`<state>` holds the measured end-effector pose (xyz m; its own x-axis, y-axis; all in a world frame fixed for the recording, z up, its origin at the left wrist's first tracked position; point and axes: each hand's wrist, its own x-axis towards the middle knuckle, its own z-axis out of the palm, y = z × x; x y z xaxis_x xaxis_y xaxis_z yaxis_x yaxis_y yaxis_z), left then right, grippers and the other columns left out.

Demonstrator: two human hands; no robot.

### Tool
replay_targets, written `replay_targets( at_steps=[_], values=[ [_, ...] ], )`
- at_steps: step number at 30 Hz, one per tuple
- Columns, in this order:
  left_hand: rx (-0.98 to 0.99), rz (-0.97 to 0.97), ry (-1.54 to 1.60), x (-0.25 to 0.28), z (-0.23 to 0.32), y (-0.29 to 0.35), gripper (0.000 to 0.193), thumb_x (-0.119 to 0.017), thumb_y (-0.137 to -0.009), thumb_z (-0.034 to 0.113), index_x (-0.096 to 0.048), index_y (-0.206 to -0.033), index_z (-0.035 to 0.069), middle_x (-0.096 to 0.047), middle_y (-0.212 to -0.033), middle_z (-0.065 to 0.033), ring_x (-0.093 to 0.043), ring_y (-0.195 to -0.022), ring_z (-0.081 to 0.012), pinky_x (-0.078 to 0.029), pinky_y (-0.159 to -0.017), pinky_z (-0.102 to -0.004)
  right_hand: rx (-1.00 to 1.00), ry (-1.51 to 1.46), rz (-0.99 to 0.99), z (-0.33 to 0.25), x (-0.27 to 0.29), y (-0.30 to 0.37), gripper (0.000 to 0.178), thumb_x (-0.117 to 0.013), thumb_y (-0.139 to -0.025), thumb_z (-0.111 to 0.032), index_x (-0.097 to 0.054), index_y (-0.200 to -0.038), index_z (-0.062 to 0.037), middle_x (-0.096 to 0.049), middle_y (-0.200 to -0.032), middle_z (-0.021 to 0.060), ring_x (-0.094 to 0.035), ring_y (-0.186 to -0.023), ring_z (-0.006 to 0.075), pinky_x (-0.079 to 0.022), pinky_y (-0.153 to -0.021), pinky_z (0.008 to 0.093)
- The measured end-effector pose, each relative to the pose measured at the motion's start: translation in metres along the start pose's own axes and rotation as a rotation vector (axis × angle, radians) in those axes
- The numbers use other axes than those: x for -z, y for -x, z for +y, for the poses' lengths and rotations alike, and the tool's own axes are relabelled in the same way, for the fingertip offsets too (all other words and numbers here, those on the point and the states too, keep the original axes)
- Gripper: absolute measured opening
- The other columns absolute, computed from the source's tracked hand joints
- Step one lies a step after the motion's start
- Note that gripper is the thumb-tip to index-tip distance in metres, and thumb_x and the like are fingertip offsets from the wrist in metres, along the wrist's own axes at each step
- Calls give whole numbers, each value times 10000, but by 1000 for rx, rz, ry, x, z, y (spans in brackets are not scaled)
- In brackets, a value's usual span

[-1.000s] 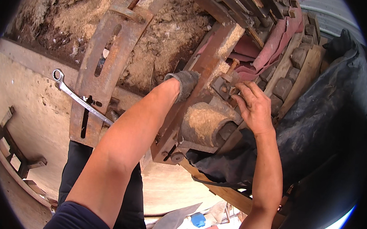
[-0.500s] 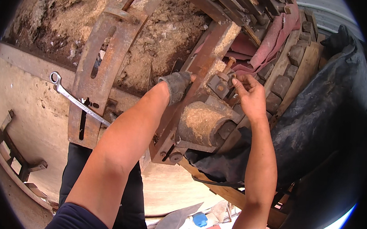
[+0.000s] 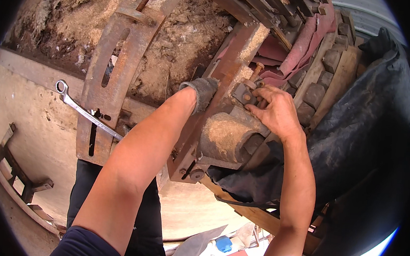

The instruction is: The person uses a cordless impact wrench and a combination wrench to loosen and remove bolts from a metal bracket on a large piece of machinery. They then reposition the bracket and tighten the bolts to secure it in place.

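My left hand (image 3: pixel 201 94), in a dark grey work glove, reaches to the rusty steel beam (image 3: pixel 228 69). Its fingers go out of sight at the beam's edge. Across the beam, my bare right hand (image 3: pixel 279 112) is closed at a small square metal block (image 3: pixel 239 93), thumb and fingertips against its right side. What lies between those fingers is hidden. A rusty bolt (image 3: pixel 257 71) stands up just beyond the block. Nearer to me, a rounded metal housing (image 3: pixel 224 131) has sawdust on top.
A ring-ended wrench (image 3: pixel 89 115) rests on the slotted, curved steel plate (image 3: pixel 105 91) at left. Sawdust and caked debris (image 3: pixel 182 42) fill the space behind. Reddish cloth (image 3: pixel 298 47) and a row of blocks (image 3: pixel 314 95) lie at right, beside a black plastic sheet (image 3: pixel 355 123).
My right hand has turned and lowered, its thumb moving down and left along the block with the fingers more curled. My left hand has shifted slightly right.
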<state>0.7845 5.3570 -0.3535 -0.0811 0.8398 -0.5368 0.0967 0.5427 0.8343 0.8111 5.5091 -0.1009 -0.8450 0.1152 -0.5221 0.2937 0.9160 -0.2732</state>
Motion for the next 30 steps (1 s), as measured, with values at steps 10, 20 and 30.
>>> replay_targets(
  at_steps=[10,20,30],
  values=[
    [17,162,597,4,-3,16,291,-489,-1043,199,-641,-1250,62,-674,-1233,-154,-659,-1039,-261,-511,-900,-366,-552,-158,-131,-36,11,-13,672,-779,-809,-556,-729,-1021,79,-708,-930,308,-717,-918,388,-543,-823,470],
    [71,112,1259,5,35,30,270,-527,-1044,235,-673,-1132,25,-709,-1028,-85,-643,-824,-174,-533,-735,-318,-663,16,82,-54,-6,-13,752,-842,-716,-542,-638,-1040,104,-714,-971,273,-700,-968,385,-523,-869,428],
    [194,49,473,19,47,23,339,-465,-1066,303,-587,-1287,77,-615,-1318,-117,-603,-1148,-243,-468,-945,-341,-849,-234,113,-44,-13,-9,760,-817,-710,-542,-578,-1125,48,-686,-1118,261,-659,-1100,355,-480,-973,409]
  ],
)
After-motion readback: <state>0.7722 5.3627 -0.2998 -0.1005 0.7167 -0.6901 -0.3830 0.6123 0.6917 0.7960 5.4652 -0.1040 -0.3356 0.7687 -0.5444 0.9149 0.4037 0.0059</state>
